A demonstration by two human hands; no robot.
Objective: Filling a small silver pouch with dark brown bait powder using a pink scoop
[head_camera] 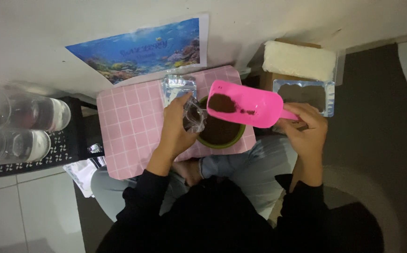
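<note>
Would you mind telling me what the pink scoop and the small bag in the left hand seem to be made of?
Pink scoop: apparently hard plastic, smooth and slightly glossy, evenly coloured, one moulded piece. Small bag: likely thin clear plastic film; it looks see-through and crinkles with shiny highlights where the left hand grips it.

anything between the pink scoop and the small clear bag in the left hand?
Nothing visible. The pink scoop, held by the right hand, hangs over the green bowl with brown powder near its front lip. The clear bag in the left hand sits right beside that lip, with only open air between.
</note>
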